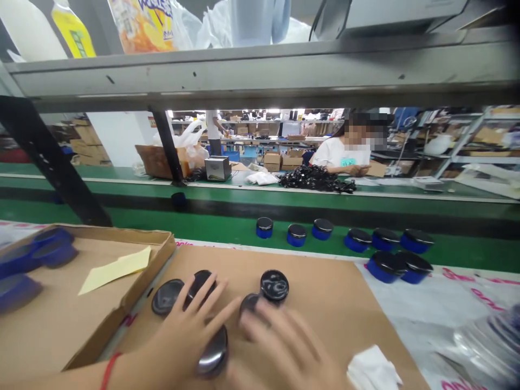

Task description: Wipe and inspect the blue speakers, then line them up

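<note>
My left hand (190,327) is spread over the brown cardboard sheet (325,276), with a red band at the wrist. Around its fingers lie glossy black round pieces like lids: a left one (166,297), one partly covered by the fingers (204,283), and a nearer one (214,352) under the thumb side. My right hand (284,341), blurred by motion, has its fingers stretched out. Its fingertips reach a black round piece (248,304), partly hidden; whether they press on it I cannot tell. Just beyond sits another shiny black piece (274,285).
Blue round containers with black tops (357,240) stand on the green belt (227,227). A cardboard tray (101,319) at left holds blue pieces and yellow paper. Crumpled white tissue (374,368) and a clear plastic container (487,341) are at right. A shelf (260,70) crosses overhead; a person sits opposite.
</note>
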Motion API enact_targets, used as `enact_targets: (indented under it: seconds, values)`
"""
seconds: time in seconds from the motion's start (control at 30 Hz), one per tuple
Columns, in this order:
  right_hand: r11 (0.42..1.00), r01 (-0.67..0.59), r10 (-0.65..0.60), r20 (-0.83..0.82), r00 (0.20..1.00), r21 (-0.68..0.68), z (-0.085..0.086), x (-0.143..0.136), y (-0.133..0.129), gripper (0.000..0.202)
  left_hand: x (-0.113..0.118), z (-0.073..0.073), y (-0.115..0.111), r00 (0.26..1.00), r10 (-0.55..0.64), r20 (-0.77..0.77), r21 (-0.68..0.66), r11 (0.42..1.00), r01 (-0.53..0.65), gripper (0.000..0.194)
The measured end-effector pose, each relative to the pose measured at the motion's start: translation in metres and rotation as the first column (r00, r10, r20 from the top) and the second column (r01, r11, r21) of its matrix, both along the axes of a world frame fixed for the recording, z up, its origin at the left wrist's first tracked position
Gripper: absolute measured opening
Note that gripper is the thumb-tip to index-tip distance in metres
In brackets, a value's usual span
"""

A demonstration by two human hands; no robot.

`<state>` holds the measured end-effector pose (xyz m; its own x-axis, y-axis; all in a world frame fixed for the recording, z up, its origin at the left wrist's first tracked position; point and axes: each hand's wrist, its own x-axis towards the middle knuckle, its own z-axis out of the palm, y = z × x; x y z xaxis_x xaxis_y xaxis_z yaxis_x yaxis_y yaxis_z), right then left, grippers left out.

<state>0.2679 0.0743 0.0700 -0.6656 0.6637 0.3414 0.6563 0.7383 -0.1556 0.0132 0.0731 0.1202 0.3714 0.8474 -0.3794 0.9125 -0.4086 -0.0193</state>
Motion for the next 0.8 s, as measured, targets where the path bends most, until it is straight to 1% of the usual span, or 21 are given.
enact_targets:
  seconds: [0.07,0.1,0.13,0.17,0.2,0.27,0.33,0.4,0.5,0.53,0.6,0.63,0.67,0.7,0.73,0.77,0.8]
  values:
    - [0.981,0.095,-0.082,0.08,0.993,-0.168,0.0,-0.013,0.025,0.109,-0.008,-0.016,0.006,1.0,0.012,0.004,0.111,0.994,-0.013,0.102]
    - [0.957,0.152,-0.125,0.121,0.985,-0.248,0.0,-0.019,0.035,0.121,-0.011,-0.021,0.011,1.0,0.018,0.011,0.161,0.987,-0.02,0.096]
    - [0.926,0.203,-0.161,0.154,0.975,-0.317,-0.001,-0.024,0.043,0.126,-0.014,-0.025,0.017,0.999,0.031,0.014,0.198,0.98,-0.033,0.089]
    - [0.898,0.239,-0.187,0.172,0.967,-0.369,-0.002,-0.029,0.049,0.123,-0.018,-0.027,0.023,0.999,0.051,0.013,0.218,0.974,-0.052,0.083]
    - [0.881,0.25,-0.197,0.17,0.966,-0.401,-0.004,-0.035,0.053,0.116,-0.021,-0.027,0.03,0.997,0.072,0.009,0.224,0.972,-0.073,0.078]
    - [0.875,0.218,-0.178,0.132,0.975,-0.432,-0.008,-0.047,0.059,0.101,-0.031,-0.025,0.043,0.994,0.108,0.004,0.242,0.965,-0.105,0.073]
    - [0.892,0.139,-0.115,0.081,0.99,-0.429,-0.011,-0.062,0.065,0.095,-0.044,-0.023,0.057,0.989,0.144,-0.003,0.272,0.952,-0.138,0.069]
    - [0.915,0.034,-0.02,0.038,0.999,-0.402,-0.014,-0.082,0.073,0.095,-0.06,-0.022,0.07,0.982,0.186,-0.015,0.302,0.938,-0.173,0.069]
    - [0.948,-0.104,0.113,0.013,0.994,-0.302,-0.019,-0.111,0.087,0.105,-0.08,-0.019,0.084,0.971,0.235,-0.044,0.295,0.931,-0.212,0.076]
    - [0.957,-0.136,0.145,0.015,0.989,-0.257,-0.021,-0.118,0.09,0.11,-0.085,-0.016,0.086,0.968,0.243,-0.058,0.27,0.938,-0.219,0.079]
    - [0.974,-0.159,0.166,0.027,0.986,-0.164,-0.028,-0.124,0.091,0.118,-0.089,-0.005,0.09,0.966,0.241,-0.095,0.188,0.957,-0.221,0.093]
    - [0.982,-0.144,0.15,0.036,0.988,-0.125,-0.033,-0.121,0.088,0.12,-0.089,0.003,0.092,0.966,0.232,-0.111,0.143,0.966,-0.215,0.104]
    - [0.989,-0.115,0.12,0.047,0.992,-0.092,-0.039,-0.115,0.084,0.118,-0.087,0.012,0.094,0.968,0.222,-0.121,0.102,0.972,-0.21,0.115]
    - [0.996,-0.069,0.073,0.062,0.995,-0.064,-0.044,-0.105,0.078,0.107,-0.083,0.023,0.099,0.97,0.208,-0.122,0.071,0.977,-0.201,0.122]
    - [0.999,-0.015,0.018,0.082,0.996,-0.042,-0.05,-0.092,0.071,0.094,-0.076,0.033,0.106,0.975,0.195,-0.11,0.056,0.98,-0.19,0.124]
    - [0.999,0.039,-0.036,0.106,0.994,-0.021,-0.054,-0.078,0.063,0.073,-0.068,0.041,0.115,0.98,0.179,-0.087,0.051,0.983,-0.175,0.119]
    - [0.994,0.11,-0.109,0.127,0.986,0.0,-0.056,-0.063,0.055,0.057,-0.057,0.048,0.127,0.986,0.158,-0.054,0.056,0.986,-0.155,0.108]
